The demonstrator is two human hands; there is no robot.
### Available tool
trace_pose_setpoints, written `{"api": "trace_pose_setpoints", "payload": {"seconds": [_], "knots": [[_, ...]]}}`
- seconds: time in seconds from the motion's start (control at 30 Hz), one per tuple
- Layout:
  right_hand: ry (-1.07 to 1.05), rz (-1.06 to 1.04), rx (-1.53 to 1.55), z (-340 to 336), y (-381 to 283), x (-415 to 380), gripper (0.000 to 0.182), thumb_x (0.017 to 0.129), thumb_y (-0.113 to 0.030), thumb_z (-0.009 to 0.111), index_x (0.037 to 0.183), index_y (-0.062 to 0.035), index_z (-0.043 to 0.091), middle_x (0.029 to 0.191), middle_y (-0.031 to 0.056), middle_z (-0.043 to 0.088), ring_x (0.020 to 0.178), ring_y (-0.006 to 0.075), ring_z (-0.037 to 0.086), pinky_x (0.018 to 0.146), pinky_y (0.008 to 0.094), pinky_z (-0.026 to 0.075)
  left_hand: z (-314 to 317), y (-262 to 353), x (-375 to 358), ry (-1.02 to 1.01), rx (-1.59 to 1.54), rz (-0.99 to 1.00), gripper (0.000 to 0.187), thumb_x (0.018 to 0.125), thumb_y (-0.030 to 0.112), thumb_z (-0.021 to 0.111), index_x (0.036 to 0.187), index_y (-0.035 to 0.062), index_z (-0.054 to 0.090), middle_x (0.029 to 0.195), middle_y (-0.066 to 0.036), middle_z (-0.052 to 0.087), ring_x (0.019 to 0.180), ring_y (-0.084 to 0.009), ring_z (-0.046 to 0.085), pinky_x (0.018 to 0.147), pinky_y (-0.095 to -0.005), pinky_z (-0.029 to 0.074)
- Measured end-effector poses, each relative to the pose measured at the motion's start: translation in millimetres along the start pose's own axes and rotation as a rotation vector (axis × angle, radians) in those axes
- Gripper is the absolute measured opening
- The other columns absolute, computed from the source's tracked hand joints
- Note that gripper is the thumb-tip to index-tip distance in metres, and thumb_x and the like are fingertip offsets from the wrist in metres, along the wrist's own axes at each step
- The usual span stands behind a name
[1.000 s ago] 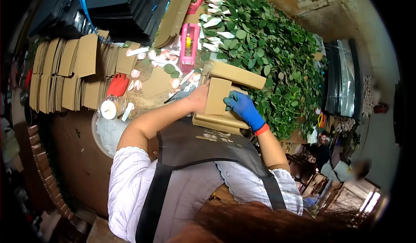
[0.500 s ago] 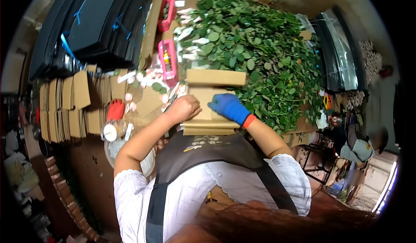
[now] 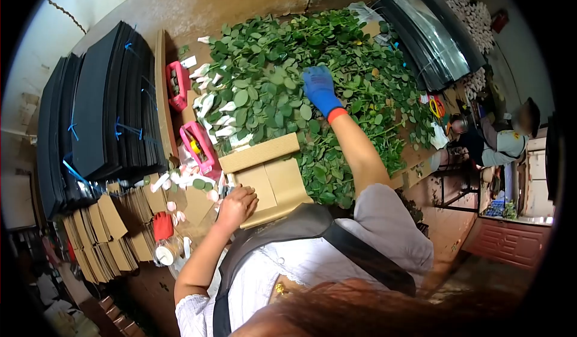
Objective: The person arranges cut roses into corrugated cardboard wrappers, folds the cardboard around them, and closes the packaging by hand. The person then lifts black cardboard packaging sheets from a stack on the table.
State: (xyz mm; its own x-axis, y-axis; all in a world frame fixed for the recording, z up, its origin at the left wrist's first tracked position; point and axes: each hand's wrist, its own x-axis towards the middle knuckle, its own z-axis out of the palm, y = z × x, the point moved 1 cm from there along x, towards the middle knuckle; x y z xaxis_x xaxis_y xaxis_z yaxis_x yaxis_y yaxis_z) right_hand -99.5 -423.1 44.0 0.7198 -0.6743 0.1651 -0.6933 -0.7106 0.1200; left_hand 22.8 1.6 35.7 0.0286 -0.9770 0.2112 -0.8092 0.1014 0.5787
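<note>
My bare left hand (image 3: 237, 208) rests with curled fingers on the left edge of a sheet of brown paper (image 3: 282, 183), which lies in front of my body. A strip of corrugated cardboard (image 3: 261, 152) lies along the paper's far side. My right hand (image 3: 321, 89), in a blue glove with a red cuff, reaches out over the wide heap of leafy green stems (image 3: 270, 90). Its fingers look stretched out and touch the leaves; I see nothing held in them. Pale wrapped flower heads (image 3: 225, 120) poke out at the heap's left side.
Pink baskets (image 3: 201, 150) stand left of the heap. Further left are tall stacks of black sheets (image 3: 99, 102) and folded cardboard pieces (image 3: 108, 217). A red glove (image 3: 162, 226) and a jar (image 3: 168, 251) lie near my left arm. Another person (image 3: 508, 138) sits at the right.
My right hand has left the brown paper and moved forward onto the leafy stems. My left hand stays at the paper's left edge. The view has turned and shifted.
</note>
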Motion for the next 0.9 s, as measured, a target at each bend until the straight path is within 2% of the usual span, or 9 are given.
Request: {"api": "trace_pose_setpoints", "payload": {"seconds": [0.03, 0.13, 0.23, 0.33, 0.43, 0.63, 0.73, 0.87, 0.9], "knots": [[-0.027, -0.026, 0.07, -24.2, 3.4, -1.0, 0.037, 0.086, -0.021, 0.064, 0.122, -0.0141, 0.065, 0.125, 0.0089, 0.064, 0.105, 0.0307, 0.061, 0.099, 0.0439, 0.046, 0.4, -1.1, 2.1, 0.007, 0.017, 0.005, 0.011, 0.081, 0.01, 0.075, 0.09, 0.003, 0.073, 0.098, -0.01, 0.071, 0.095, -0.027, 0.069, 0.098, -0.0417, 0.054], [0.372, -0.163, 0.253, -91.2, 17.1, -37.0, 0.038, 0.086, -0.017, 0.068, 0.123, -0.0186, 0.066, 0.129, 0.0067, 0.063, 0.116, 0.028, 0.059, 0.101, 0.0424, 0.047, -0.6, 2.5, 0.0, 0.01, 0.018, -0.019, 0.011, 0.081, 0.009, 0.074, 0.09, 0.0029, 0.073, 0.099, -0.01, 0.072, 0.094, -0.0268, 0.069, 0.098, -0.0409, 0.054], [0.227, -0.166, 0.288, -114.4, 32.8, -64.3, 0.032, 0.086, -0.013, 0.069, 0.117, -0.0195, 0.071, 0.122, 0.0063, 0.068, 0.108, 0.0275, 0.065, 0.093, 0.0402, 0.052, -0.3, 0.9, 0.3, 0.011, 0.011, 0.002, 0.012, 0.08, 0.007, 0.075, 0.091, 0.0027, 0.074, 0.099, -0.011, 0.072, 0.094, -0.0276, 0.07, 0.097, -0.0414, 0.054], [0.578, -0.211, 0.487, -156.3, 51.7, -86.7, 0.032, 0.088, -0.015, 0.068, 0.119, -0.0203, 0.069, 0.109, 0.0047, 0.071, 0.093, 0.0301, 0.067, 0.078, 0.0392, 0.055, 0.6, 0.8, -1.0, 0.025, 0.023, 0.018, 0.012, 0.08, 0.008, 0.075, 0.092, 0.0044, 0.073, 0.097, -0.01, 0.071, 0.093, -0.0284, 0.069, 0.096, -0.0428, 0.054], [0.211, -0.201, 0.351, -199.4, 47.8, -137.0, 0.03, 0.088, -0.011, 0.067, 0.116, -0.019, 0.072, 0.109, 0.0071, 0.072, 0.094, 0.0297, 0.069, 0.08, 0.0374, 0.056, -4.0, 4.0, -1.0, -0.005, -0.025, -0.018, 0.023, 0.082, 0.013, 0.075, 0.103, 0.0051, 0.071, 0.098, -0.012, 0.07, 0.093, -0.0305, 0.068, 0.099, -0.0446, 0.052], [0.407, 0.119, 0.931, -218.2, 40.4, -193.4, 0.032, 0.086, -0.008, 0.069, 0.116, -0.0182, 0.073, 0.107, 0.0078, 0.073, 0.094, 0.0256, 0.069, 0.084, 0.0362, 0.056, -6.6, 3.1, -3.2, -0.034, -0.096, -0.098, 0.047, 0.08, 0.02, 0.078, 0.123, 0.0076, 0.063, 0.098, -0.013, 0.069, 0.094, -0.0328, 0.067, 0.106, -0.0496, 0.047], [0.148, -0.072, 0.722, -217.3, 20.5, -191.3, 0.033, 0.085, -0.005, 0.068, 0.116, -0.0141, 0.073, 0.108, 0.0096, 0.073, 0.094, 0.0262, 0.069, 0.085, 0.0359, 0.055, -7.7, 3.6, -2.5, -0.044, -0.104, -0.107, 0.046, 0.08, 0.02, 0.079, 0.121, 0.0072, 0.064, 0.097, -0.014, 0.068, 0.093, -0.0329, 0.066, 0.107, -0.0499, 0.046], [0.345, -0.011, 1.041, -254.0, 9.1, -178.5, 0.031, 0.085, -0.006, 0.068, 0.114, -0.0122, 0.073, 0.107, 0.0127, 0.072, 0.093, 0.0268, 0.069, 0.083, 0.0365, 0.055, -7.4, 5.5, -2.4, -0.031, -0.083, -0.095, 0.047, 0.078, 0.023, 0.081, 0.12, 0.0055, 0.067, 0.1, -0.016, 0.07, 0.093, -0.0337, 0.067, 0.098, -0.0449, 0.051], [0.243, -0.16, 0.724, -236.5, 16.0, -179.8, 0.027, 0.085, -0.008, 0.067, 0.111, -0.014, 0.074, 0.106, 0.0129, 0.072, 0.089, 0.0269, 0.069, 0.08, 0.0368, 0.055, -8.2, 4.8, -2.3, -0.043, -0.095, -0.115, 0.047, 0.078, 0.023, 0.081, 0.12, 0.0056, 0.067, 0.101, -0.016, 0.069, 0.094, -0.0339, 0.067, 0.096, -0.0434, 0.052]]}}
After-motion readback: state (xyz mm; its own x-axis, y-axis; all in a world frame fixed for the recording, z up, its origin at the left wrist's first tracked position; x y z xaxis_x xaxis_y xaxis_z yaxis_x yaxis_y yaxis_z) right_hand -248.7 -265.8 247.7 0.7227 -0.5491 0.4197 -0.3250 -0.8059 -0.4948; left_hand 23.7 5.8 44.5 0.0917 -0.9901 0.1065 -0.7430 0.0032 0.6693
